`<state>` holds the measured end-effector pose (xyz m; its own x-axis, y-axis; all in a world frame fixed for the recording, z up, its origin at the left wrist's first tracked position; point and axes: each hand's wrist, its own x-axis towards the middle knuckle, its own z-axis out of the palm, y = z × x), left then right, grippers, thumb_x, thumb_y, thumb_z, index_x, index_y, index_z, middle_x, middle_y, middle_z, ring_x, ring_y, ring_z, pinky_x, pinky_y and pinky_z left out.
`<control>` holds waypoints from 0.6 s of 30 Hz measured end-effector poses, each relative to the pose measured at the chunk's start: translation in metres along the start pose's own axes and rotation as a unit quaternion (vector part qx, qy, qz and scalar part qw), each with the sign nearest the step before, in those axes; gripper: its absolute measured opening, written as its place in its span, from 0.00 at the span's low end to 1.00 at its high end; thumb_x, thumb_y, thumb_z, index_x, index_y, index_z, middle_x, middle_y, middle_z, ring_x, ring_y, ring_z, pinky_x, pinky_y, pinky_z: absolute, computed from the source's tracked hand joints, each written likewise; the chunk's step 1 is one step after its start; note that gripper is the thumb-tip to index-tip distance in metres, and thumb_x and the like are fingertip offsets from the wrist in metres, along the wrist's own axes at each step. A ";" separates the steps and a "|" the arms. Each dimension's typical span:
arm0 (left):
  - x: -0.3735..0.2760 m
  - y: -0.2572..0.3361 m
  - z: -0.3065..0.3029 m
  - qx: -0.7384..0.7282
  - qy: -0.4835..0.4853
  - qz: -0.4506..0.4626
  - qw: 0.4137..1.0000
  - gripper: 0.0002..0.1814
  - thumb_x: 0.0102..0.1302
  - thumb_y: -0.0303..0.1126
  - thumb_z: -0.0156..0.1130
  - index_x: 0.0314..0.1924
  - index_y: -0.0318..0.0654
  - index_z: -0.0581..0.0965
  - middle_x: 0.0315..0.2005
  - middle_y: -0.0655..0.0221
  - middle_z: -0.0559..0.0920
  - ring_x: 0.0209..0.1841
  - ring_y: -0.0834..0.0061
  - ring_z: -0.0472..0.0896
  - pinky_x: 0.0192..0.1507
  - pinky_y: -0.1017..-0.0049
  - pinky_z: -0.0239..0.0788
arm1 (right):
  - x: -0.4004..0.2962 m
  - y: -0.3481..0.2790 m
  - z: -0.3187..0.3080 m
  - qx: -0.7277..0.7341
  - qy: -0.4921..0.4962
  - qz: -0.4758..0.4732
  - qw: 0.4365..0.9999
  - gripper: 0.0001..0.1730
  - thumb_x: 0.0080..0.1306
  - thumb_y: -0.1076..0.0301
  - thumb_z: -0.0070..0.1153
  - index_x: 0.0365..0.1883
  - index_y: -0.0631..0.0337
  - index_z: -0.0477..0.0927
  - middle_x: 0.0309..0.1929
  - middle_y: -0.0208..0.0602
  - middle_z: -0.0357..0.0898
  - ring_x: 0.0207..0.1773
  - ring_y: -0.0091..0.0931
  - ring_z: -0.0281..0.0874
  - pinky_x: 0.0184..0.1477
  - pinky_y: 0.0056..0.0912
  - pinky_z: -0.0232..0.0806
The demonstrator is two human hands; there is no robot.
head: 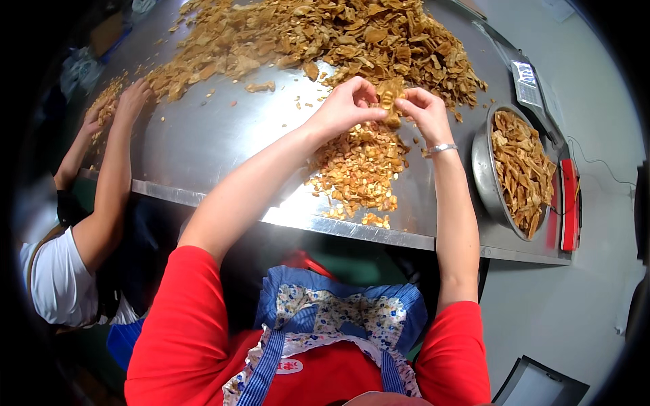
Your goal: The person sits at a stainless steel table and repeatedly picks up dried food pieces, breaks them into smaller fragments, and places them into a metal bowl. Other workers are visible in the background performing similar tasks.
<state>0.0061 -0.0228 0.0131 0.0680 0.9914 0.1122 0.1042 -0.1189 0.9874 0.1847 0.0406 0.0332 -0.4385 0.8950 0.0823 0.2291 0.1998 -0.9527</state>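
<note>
Both hands are above the steel table, at the near edge of a large heap of dried golden-brown plant pieces (pixel 376 38). Between them is one dried, wrinkled plant piece (pixel 391 99) with rounded bumps along its surface. My left hand (pixel 353 104) pinches it from the left with thumb and fingers. From the other side, my right hand (pixel 424 109) grips its edge between thumb and fingertips. Right below lies a smaller pile of yellow-orange fragments and pale seed-like bits (pixel 363 170), reaching towards the table's front edge.
A round metal bowl (pixel 482 167) filled with longer dried strips stands at the right. Behind it is a weighing scale (pixel 527 83); a red object (pixel 570 203) sits at the table's right end. To the left, a co-worker's hands (pixel 133 101) handle small bits on the steel table (pixel 203 142).
</note>
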 end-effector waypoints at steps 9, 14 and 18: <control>0.000 0.000 -0.002 -0.055 -0.004 -0.053 0.997 0.12 0.58 0.35 0.57 0.23 0.34 0.76 0.15 0.78 0.72 0.20 0.88 0.66 0.24 0.84 0.56 | -0.025 -0.012 0.030 -0.162 0.084 -0.096 0.979 0.13 0.51 0.64 0.62 0.30 0.65 0.79 0.19 0.29 0.76 0.22 0.16 0.70 0.26 0.19 0.64; 0.000 -0.004 0.000 -0.166 -0.037 -0.054 0.984 0.08 0.59 0.33 0.56 0.28 0.36 0.76 0.18 0.79 0.72 0.21 0.90 0.65 0.25 0.86 0.55 | -0.021 -0.005 0.030 -0.064 0.079 -0.088 0.991 0.10 0.54 0.66 0.58 0.28 0.65 0.79 0.17 0.27 0.75 0.20 0.13 0.67 0.22 0.18 0.60; -0.001 -0.005 0.001 -0.234 -0.045 -0.049 0.970 0.06 0.60 0.31 0.57 0.31 0.36 0.76 0.21 0.80 0.73 0.22 0.91 0.65 0.25 0.88 0.56 | -0.021 -0.005 0.029 -0.001 0.040 -0.064 0.997 0.10 0.57 0.66 0.55 0.28 0.65 0.78 0.17 0.29 0.74 0.19 0.14 0.67 0.22 0.18 0.59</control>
<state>0.0065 -0.0236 0.0078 0.1690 0.9853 0.0255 -0.3456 0.0350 0.9377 0.1676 0.0096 0.0273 -0.3929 0.8911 0.2272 0.1771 0.3158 -0.9322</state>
